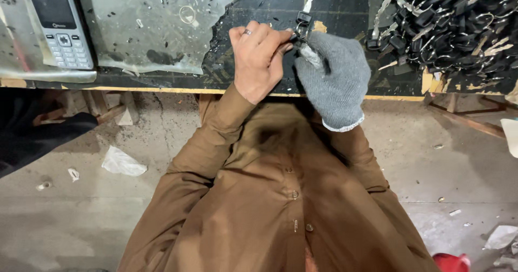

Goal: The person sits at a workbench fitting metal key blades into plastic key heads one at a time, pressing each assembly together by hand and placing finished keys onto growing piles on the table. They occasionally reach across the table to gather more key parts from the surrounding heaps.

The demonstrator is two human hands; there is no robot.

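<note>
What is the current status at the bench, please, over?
Left hand bare, pinching the black key head. Right hand, grey-gloved, closed round the key's blade end. Key pile to the right, phone far left; nothing blocking.

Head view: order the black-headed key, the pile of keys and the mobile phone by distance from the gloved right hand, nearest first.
From the right hand:
1. Black-headed key, just above the hand, between both hands.
2. Pile of keys, upper right.
3. Mobile phone, far upper left.

Just one head cam here, pointing steeply down from close up: near edge of the workbench (162,90) runs across the top, brown shirt (280,196) and concrete floor (70,218) fill the rest.
</note>
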